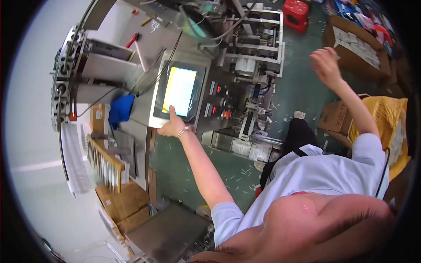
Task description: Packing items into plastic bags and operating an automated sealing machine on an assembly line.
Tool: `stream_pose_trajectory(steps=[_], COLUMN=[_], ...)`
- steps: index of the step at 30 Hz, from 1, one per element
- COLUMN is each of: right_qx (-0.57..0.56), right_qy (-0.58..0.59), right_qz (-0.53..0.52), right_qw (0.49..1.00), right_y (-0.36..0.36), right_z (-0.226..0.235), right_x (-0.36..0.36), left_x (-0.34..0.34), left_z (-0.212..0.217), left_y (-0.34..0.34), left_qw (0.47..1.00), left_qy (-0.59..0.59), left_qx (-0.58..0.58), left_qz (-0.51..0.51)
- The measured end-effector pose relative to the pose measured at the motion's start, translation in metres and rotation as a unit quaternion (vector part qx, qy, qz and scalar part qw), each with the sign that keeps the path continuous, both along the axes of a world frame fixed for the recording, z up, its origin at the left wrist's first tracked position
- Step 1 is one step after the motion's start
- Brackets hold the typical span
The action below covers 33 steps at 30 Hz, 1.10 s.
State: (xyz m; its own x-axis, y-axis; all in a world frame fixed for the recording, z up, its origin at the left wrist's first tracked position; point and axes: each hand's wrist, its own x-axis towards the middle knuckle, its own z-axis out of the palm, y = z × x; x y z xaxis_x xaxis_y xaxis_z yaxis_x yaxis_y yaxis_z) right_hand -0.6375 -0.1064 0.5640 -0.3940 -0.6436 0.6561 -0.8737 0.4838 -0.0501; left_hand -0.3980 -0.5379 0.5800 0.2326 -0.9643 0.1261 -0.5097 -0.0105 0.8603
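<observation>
My left hand (172, 126) reaches out to a lit touch screen (180, 90) set in a grey metal machine panel (158, 111). One finger presses the lower edge of the screen, the other fingers are curled, and a thin bracelet sits on the wrist. The hand holds nothing. My right hand (325, 63) is raised in the air to the right, above the green floor. Its fingers are loosely bent and nothing is in it. A white short-sleeved shirt (324, 175) covers my shoulders.
Small red displays and buttons (218, 101) sit right of the screen. A blue cloth (120, 109) lies on the machine at the left. Stacked flat packets (104, 164) and cardboard boxes (125, 204) stand below it. Open cartons (357, 48), a yellow bag (388, 114) and a red stool (296, 13) are on the right.
</observation>
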Motion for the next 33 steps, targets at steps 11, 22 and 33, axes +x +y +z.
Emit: stream_pose_trajectory(steps=[11, 22, 33], right_qx=[-0.155, -0.305, -0.204], right_qy=[-0.792, -0.863, -0.898], right_qz=[0.127, -0.092, -0.042], right_qw=[0.577, 0.393, 0.388], right_y=[-0.202, -0.311, -0.291], right_z=[-0.123, -0.143, -0.181], right_x=[0.081, 0.104, 0.093], left_x=[-0.003, 0.009, 0.017], left_z=[0.020, 0.013, 0.019], left_y=[0.014, -0.002, 0.010], left_qw=[0.948, 0.980, 0.992], left_qy=[0.287, 0.181, 0.078], left_qx=[0.007, 0.018, 0.066], left_qz=[-0.137, -0.081, -0.075])
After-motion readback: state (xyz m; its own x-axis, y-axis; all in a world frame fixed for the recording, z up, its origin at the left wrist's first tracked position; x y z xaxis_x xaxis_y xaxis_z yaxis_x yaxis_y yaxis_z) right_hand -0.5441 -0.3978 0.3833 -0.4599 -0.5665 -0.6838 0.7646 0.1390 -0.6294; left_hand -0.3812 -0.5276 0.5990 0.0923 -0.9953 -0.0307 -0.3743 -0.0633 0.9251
